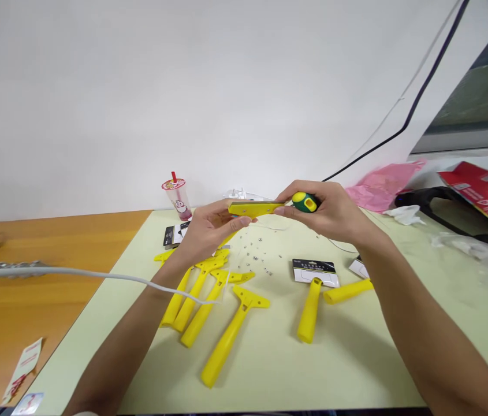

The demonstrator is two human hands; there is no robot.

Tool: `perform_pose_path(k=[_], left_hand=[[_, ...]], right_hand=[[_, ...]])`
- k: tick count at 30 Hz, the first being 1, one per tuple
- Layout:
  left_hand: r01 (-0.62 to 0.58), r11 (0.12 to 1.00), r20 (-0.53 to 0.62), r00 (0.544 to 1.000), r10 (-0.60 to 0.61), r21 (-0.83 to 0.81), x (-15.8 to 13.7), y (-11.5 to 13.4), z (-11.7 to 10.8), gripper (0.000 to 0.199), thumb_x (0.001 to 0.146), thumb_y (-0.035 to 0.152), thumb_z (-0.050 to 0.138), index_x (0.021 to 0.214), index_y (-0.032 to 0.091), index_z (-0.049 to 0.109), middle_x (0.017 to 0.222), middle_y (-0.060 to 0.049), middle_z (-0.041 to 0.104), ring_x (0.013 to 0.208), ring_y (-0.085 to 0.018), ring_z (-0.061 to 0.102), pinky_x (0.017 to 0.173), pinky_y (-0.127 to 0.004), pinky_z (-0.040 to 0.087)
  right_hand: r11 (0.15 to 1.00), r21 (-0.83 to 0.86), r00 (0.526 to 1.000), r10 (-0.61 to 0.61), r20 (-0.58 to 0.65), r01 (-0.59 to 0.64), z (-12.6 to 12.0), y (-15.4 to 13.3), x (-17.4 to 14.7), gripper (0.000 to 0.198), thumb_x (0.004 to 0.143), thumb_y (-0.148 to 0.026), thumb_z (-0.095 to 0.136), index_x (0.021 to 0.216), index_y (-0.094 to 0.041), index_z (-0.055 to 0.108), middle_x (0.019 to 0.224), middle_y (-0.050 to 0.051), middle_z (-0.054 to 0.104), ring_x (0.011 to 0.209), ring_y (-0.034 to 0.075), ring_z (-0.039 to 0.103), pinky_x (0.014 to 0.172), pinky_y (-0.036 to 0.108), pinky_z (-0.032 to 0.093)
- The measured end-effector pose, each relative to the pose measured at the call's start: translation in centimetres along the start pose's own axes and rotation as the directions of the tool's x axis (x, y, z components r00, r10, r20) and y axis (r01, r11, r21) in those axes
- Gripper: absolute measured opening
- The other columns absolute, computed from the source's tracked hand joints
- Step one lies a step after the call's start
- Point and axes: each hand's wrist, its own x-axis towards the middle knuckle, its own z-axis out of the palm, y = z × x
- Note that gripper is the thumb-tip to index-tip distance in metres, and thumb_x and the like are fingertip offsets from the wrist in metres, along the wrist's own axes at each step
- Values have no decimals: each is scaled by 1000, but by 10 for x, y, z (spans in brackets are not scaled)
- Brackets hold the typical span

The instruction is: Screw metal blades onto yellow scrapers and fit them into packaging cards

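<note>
My left hand [215, 228] pinches a yellow scraper [250, 210] and holds it up above the table, its wide head level and a thin metal blade along the top edge. The scraper's handle slants down behind my fingers. My right hand [330, 209] is closed around a screwdriver [305, 201] with a green and yellow handle; its shaft is hidden. The thumb and fingertips of that hand also touch the right end of the scraper head. Below lie several more yellow scrapers [225, 335] and many small screws [257, 257].
Black and white blade packages [315, 271] and yellow handles [310, 312] lie at the right. A plastic cup [178, 199] with a straw stands at the back left. A pale cable [118, 277] crosses before my left forearm. At far right are a pink bag [384, 185] and a red package [486, 193].
</note>
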Motion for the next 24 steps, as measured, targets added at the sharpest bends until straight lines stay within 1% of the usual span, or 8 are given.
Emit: perform_pose_path(k=[5,9,14,17,19,21,23,24], left_hand=[[32,999,41,999,-33,23,0,1,-3,29,94,41,85,116,22,85,113,-11,83,108,-28,80,94,-40,66],[74,996,68,995,-77,58,2,3,-13,26,96,44,82,108,21,84,100,-10,83,100,-27,82,90,-38,67],[145,986,172,972,-158,85,4,0,-19,36,95,48,83,121,23,84,107,-12,84,100,-28,83,88,-38,67],[176,984,207,962,-179,31,6,-2,-18,37,88,47,88,114,21,85,101,-13,85,94,-30,84,83,-39,68],[141,989,126,981,-145,36,8,-1,-22,33,86,44,91,107,19,85,98,-13,85,89,-29,84,81,-39,69],[76,994,-27,997,-75,76,10,5,-35,30,82,39,93,103,19,84,93,-12,84,86,-28,84,79,-37,68],[10,991,-195,981,17,134,11,16,-55,27,80,35,95,99,19,84,86,-10,83,81,-25,83,78,-36,68],[-23,987,-278,958,67,161,10,23,-66,26,80,35,95,97,19,83,84,-9,83,79,-25,83,78,-35,68]], right_hand=[[995,-101,1000,15,7,-14,-9,-11,-4,22,95,-44,81,94,-22,79,69,-2,67,59,12,49,56,29,37],[987,-123,994,105,-6,-105,-14,-10,-13,25,92,-46,83,92,-22,79,71,0,71,61,13,55,56,28,40],[938,51,939,341,35,-343,-7,-5,-30,38,86,-56,88,95,-20,78,78,3,78,46,9,47,41,25,33],[917,118,923,384,-5,-380,3,-12,-31,42,85,-59,88,95,-20,77,79,5,80,40,7,44,39,25,34],[921,135,923,377,-77,-365,11,-17,-26,43,88,-62,84,95,-20,77,83,6,81,40,7,42,39,25,35],[929,127,922,364,-134,-348,21,-17,-15,44,92,-64,78,97,-20,78,91,7,83,42,7,40,37,25,34],[942,55,934,334,-123,-330,36,-9,-1,44,94,-63,76,104,-20,79,98,7,83,45,8,43,39,25,37],[947,-24,945,317,-83,-320,46,-2,7,42,94,-60,76,109,-20,79,100,7,83,49,9,48,43,26,41]])
